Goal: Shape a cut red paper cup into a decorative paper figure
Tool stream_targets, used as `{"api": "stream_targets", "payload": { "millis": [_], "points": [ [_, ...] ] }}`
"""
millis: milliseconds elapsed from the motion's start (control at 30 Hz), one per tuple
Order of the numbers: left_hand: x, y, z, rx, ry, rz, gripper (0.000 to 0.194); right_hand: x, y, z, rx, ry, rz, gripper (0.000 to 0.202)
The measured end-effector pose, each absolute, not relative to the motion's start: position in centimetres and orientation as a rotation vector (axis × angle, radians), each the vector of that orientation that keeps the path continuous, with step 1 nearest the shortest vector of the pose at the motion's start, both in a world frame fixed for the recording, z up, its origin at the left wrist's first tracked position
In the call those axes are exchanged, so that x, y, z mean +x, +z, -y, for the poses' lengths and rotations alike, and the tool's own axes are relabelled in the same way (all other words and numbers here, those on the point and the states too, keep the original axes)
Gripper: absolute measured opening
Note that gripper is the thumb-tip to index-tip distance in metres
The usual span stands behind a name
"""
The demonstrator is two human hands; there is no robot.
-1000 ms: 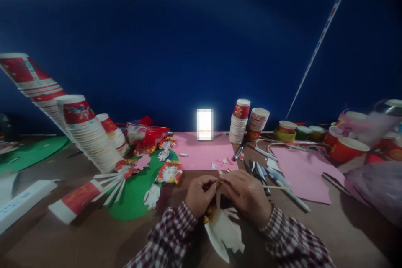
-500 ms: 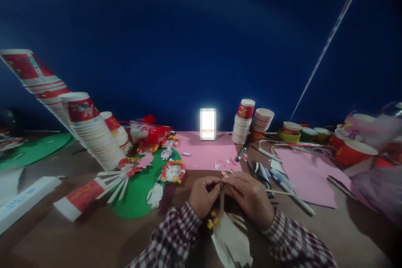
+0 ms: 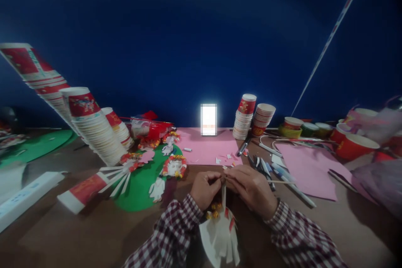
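Between my forearms hangs a cut paper cup (image 3: 219, 236), its pale side split into long strips. Some of its strip ends are curled into small yellow and red bunches (image 3: 214, 210). One uncut-looking strip (image 3: 223, 197) rises from the cup to my fingertips. My left hand (image 3: 204, 190) is closed, pinching the top of that strip between thumb and forefinger. Opposite it, my right hand (image 3: 253, 190) is closed on the same strip end, its fingers bent over and partly hiding it. The very tip of the strip is covered by my fingers.
Stacked paper cups (image 3: 97, 132) lean at left, with more stacks (image 3: 244, 121) at the back. A fringed cup (image 3: 84, 190) lies by a green sheet (image 3: 132, 201) bearing white paper figures (image 3: 157, 189). Pens (image 3: 264, 169) and pink paper (image 3: 307, 176) lie right.
The cup has swung left and turned, bringing red strip pieces into view. Both hands keep their pinch on the strip. The whole view has shifted slightly.
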State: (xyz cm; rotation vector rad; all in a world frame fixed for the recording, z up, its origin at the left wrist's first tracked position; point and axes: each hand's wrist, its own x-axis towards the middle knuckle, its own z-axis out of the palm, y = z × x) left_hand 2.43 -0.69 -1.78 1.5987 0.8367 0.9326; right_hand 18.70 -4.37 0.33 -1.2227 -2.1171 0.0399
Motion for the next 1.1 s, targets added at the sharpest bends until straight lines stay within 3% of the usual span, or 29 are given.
{"api": "stream_targets", "payload": {
  "millis": [567, 767, 1100],
  "points": [
    [2.50, -2.46, 0.63, 1.469, 0.892, -0.877, 0.031, 18.60, 0.43, 4.43, -1.177, 0.023, 2.113, 0.021],
    [2.49, -2.78, 0.54, 1.435, 0.868, -0.918, 0.043, 18.41, 0.26, 4.62, -1.206, -0.087, 2.145, 0.020],
    [2.51, -2.59, 0.43, 1.446, 0.834, -1.037, 0.041, 18.24, 0.04, 4.63, -1.270, -0.081, 2.146, 0.019]
  ]
}}
